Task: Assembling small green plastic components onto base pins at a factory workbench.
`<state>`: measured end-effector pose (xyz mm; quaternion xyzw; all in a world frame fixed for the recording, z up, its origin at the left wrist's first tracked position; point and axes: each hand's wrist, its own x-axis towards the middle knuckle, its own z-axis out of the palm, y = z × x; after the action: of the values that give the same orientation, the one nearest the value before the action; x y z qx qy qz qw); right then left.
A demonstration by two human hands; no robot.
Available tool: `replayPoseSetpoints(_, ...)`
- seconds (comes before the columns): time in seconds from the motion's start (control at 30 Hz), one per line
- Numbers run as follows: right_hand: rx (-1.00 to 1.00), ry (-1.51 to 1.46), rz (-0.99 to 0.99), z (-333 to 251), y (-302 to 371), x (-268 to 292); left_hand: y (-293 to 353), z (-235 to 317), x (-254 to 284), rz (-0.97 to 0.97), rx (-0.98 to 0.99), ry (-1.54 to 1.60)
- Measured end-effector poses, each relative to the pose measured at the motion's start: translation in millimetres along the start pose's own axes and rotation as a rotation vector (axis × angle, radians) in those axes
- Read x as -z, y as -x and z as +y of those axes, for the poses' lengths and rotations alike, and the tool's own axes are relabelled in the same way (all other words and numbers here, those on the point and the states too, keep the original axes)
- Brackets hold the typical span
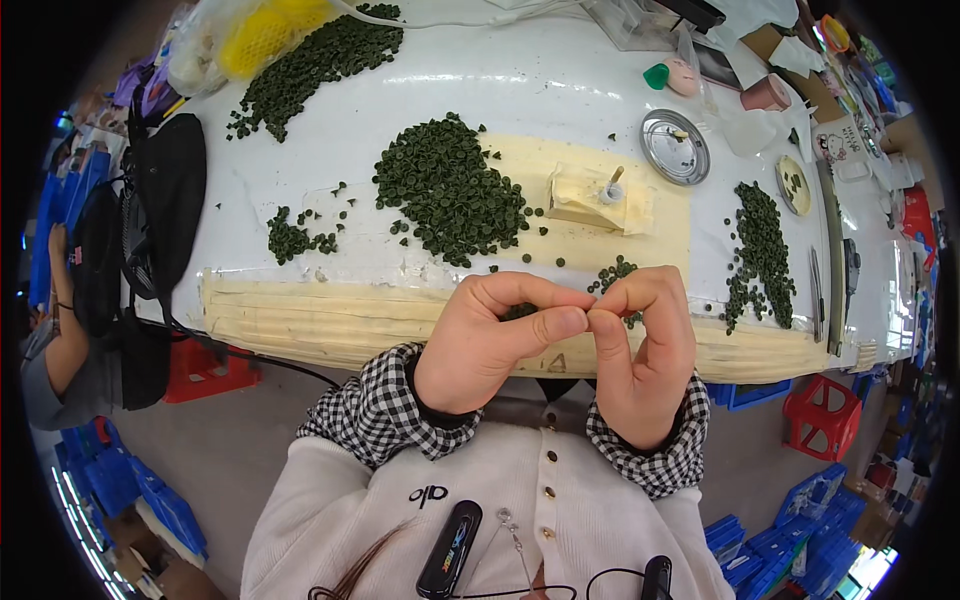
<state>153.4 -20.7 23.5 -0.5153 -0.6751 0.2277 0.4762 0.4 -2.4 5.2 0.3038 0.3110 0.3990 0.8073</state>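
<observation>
My left hand [500,335] and my right hand [645,345] meet fingertip to fingertip above the padded front edge of the table. Both are pinched closed, and whatever sits between the fingertips is too small or hidden to make out. Beyond them lies a large heap of small dark green cup-shaped pieces [445,190]. A smaller cluster of green pieces [617,270] rests just behind my right hand, partly covered by it. Farther back, a block wrapped in cream tape [600,200] carries a small upright peg [614,182].
More green pieces lie in a far left pile [315,70], a small left group [288,238] and a right pile [762,250]. A round metal dish [675,147] stands at back right, near tweezers [815,290]. A black bag [170,200] hangs at left; red stools [822,418] stand below.
</observation>
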Motion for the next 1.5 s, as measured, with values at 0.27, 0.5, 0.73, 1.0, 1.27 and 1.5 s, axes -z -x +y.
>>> replayPoseSetpoints(0.27,0.106,0.081,0.038,1.6,2.6,-2.6,1.0,1.2,2.6,-0.059,0.066,0.203)
replayPoseSetpoints(0.5,0.227,0.047,0.043,2.6,4.0,-2.2,-0.9,-2.5,6.1,-0.061,0.039,0.243)
replayPoseSetpoints(0.73,0.182,-0.125,-0.004,6.2,5.5,0.8,-0.8,-2.7,7.8,-0.09,0.03,0.254)
replayPoseSetpoints(1.0,0.026,-0.329,-0.049,9.7,6.1,2.9,0.4,3.0,5.8,-0.066,0.047,0.181)
replayPoseSetpoints(1.27,-0.026,-0.345,-0.041,9.0,8.0,3.8,-1.9,4.1,4.8,-0.07,0.063,0.2)
replayPoseSetpoints(1.5,0.068,-0.176,-0.016,7.9,4.0,1.7,-1.6,1.5,5.6,-0.072,0.031,0.091)
